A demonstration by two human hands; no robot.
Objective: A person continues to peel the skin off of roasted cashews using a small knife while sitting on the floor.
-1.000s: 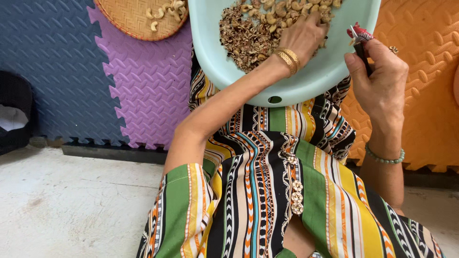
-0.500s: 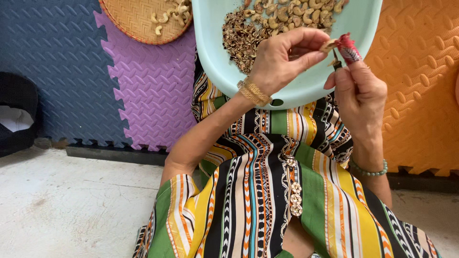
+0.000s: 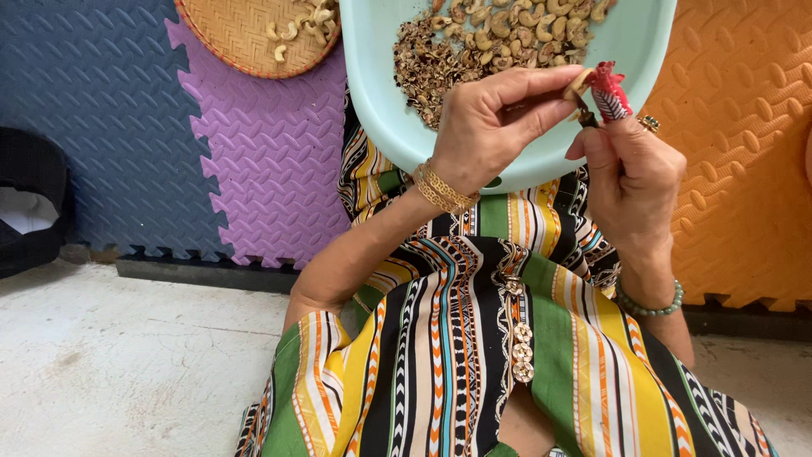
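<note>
Two bare hands meet above a pale green plastic basin (image 3: 381, 93) that rests on the person's lap. The left hand (image 3: 491, 118), with gold bangles (image 3: 444, 188) at the wrist, pinches a small tan cashew nut (image 3: 580, 83) between the tips of the thumb and forefinger; the fingers are closed together on the nut, which sticks out just past the fingertips. The right hand (image 3: 634, 173), wearing a ring and a green bead bracelet (image 3: 650, 305), is curled shut around a small dark tool (image 3: 585, 112), most of which is hidden inside the fist. The thumb of this hand is wrapped in red and patterned cloth (image 3: 609, 91), and the tool's tip sits just beside it, touching the underside of the nut. The nut lies between the two hands, just above the basin's near rim.

Inside the basin, a heap of unpeeled cashews (image 3: 529, 25) lies at the far side, with a pile of brown skin scraps (image 3: 423, 63) beside it on the left. A round woven tray (image 3: 245, 34) holding a few pale peeled nuts sits to the left, on blue, purple and orange foam floor mats (image 3: 254, 152). The person wears a brightly striped dress (image 3: 474, 355).
</note>
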